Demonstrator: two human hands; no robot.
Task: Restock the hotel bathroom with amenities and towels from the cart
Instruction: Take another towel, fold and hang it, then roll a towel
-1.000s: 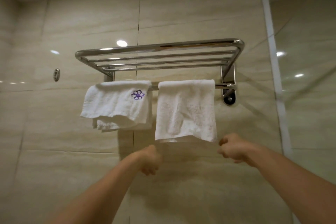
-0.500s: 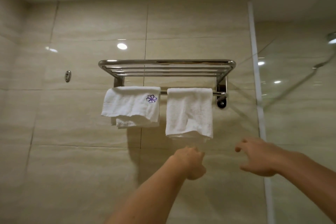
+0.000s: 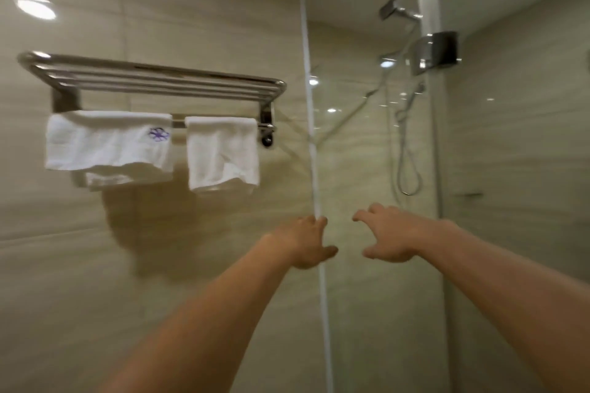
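Beige tiled wall (image 3: 159,265) across the left half, w/ blurred light reflections near top left. To the right, glass shower partition (image 3: 367,153), its white edge strip running top to bottom approx. in the middle of view; behind the glass, chrome shower head (image 3: 394,9) up high and hose (image 3: 407,150) hanging in a loop below. Chrome towel rack (image 3: 153,76) fixed on the wall at upper left, shelf of several bars above, one rail under it. Two white towels draped over that rail, side by side, not touching: wider towel w/ purple flower embroidery (image 3: 108,143) at left, narrower plain towel (image 3: 223,153) at right, near the rack's right bracket. Both bare forearms stretched forward from bottom of frame. Left hand (image 3: 306,241) low-centre, in front of the glass edge strip, fingers spread and relaxed, holding nothing. Right hand (image 3: 388,238) just beside it, apart, fingers loosely bent, also holding nothing. Both hands below and to the right of the towels, well apart from them.
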